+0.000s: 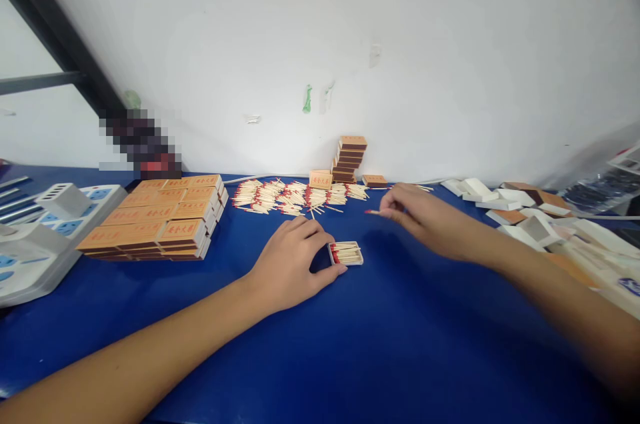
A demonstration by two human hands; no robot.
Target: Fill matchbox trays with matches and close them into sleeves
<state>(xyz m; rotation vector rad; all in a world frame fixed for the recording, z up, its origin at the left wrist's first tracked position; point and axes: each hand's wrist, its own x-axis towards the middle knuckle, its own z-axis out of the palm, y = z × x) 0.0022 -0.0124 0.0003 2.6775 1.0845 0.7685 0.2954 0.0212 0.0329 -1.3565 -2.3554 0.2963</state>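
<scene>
A small white matchbox tray (362, 260) lies on the blue tabletop, partly filled with red-headed matches (347, 253). My left hand (293, 264) grips its left end between thumb and fingers. To the right and farther back, my right hand (417, 217) pinches a match (373, 212) above the table, its red head pointing left. Behind the tray, loose matches (257, 196) spread in a long heap toward the wall, with most heads on the left side of each clump.
Closed orange matchboxes (150, 214) are stacked in a block at left, beside a white power strip (55, 277). A tower of matchboxes (350, 157) stands against the wall behind the loose matches. White trays and orange sleeves (537, 231) lie jumbled at right, near my forearm.
</scene>
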